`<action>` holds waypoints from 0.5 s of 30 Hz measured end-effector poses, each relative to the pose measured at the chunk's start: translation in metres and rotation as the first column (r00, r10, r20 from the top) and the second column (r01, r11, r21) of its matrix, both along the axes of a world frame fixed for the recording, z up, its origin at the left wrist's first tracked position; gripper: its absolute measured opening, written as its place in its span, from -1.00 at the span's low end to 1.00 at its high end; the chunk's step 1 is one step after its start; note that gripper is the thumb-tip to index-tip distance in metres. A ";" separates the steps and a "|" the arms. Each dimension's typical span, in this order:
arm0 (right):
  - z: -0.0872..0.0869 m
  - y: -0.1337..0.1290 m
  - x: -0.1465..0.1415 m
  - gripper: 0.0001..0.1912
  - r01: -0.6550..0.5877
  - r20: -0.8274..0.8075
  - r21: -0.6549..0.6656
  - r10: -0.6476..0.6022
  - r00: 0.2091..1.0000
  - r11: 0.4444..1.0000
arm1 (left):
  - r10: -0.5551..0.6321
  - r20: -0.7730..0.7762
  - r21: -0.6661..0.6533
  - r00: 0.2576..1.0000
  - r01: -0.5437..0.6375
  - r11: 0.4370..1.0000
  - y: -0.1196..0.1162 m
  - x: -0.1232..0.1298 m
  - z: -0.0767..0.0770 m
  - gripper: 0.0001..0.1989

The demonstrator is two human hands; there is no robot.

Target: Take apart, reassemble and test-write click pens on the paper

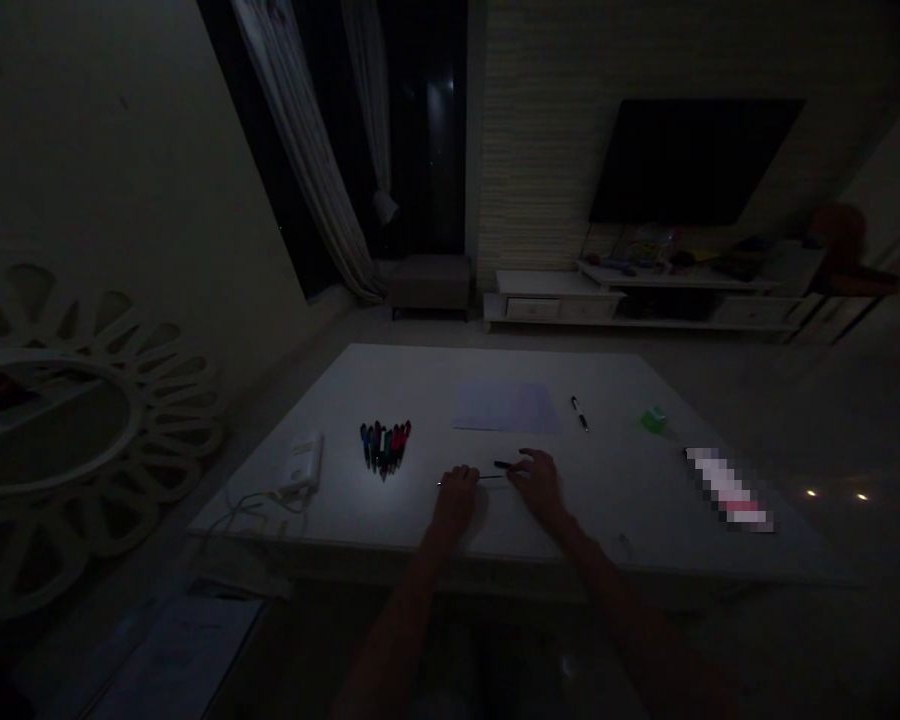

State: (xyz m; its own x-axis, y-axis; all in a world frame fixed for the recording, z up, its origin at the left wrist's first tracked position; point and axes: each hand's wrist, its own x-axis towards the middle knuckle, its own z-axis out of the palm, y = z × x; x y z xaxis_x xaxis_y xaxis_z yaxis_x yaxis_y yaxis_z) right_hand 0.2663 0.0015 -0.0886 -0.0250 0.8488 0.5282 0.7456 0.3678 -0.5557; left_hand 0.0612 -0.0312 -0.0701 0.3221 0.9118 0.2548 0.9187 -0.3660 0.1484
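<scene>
Two hands (pixel 456 498), one held pen (pixel 491 477), one loose pen (pixel 579 413), one paper sheet (pixel 504 407)

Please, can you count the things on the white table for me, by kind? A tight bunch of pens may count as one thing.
Loose pens: 2
Bunch of pens: 1
Sheet of paper: 1
Small green object: 1
White device with cable: 1
Blurred object: 1
Total: 7

The 1 view rides on the person's head, facing forward and down over the left hand (pixel 456 500) and right hand (pixel 540 485), close above a white table (pixel 607 510), with a wall-mounted television (pixel 694 160) far off at upper right.
</scene>
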 end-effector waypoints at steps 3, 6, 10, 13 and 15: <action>0.000 0.003 -0.006 -0.89 -0.033 0.009 0.007 0.033 0.999 0.999 | -0.001 0.002 0.014 1.000 0.001 1.000 -0.001 0.000 0.000 -0.76; -0.003 0.001 -0.003 -0.85 -0.008 -0.016 0.038 0.009 1.000 0.999 | 0.003 -0.004 0.005 1.000 -0.003 1.000 -0.001 0.000 0.001 -0.75; -0.003 -0.009 -0.004 -0.82 -0.018 -0.044 0.079 0.021 0.999 0.997 | -0.025 -0.001 -0.007 1.000 0.025 1.000 -0.001 0.000 0.001 -0.75; 0.002 -0.015 -0.013 -0.86 -0.131 -0.015 0.052 0.132 0.991 0.990 | -0.039 0.002 -0.001 0.999 0.039 0.999 -0.001 0.000 0.001 -0.76; 0.004 -0.018 -0.015 -0.88 -0.171 -0.018 0.032 0.172 0.985 0.985 | -0.045 -0.002 -0.001 0.999 0.045 0.999 -0.002 0.000 0.002 -0.77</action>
State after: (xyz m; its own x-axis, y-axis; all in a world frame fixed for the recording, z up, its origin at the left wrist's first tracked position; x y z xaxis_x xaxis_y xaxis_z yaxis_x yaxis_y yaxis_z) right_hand 0.2514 -0.0165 -0.0847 -0.1579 0.8167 0.5551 0.6585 0.5060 -0.5571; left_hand 0.0607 -0.0333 -0.0682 0.3635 0.8966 0.2530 0.9014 -0.4071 0.1473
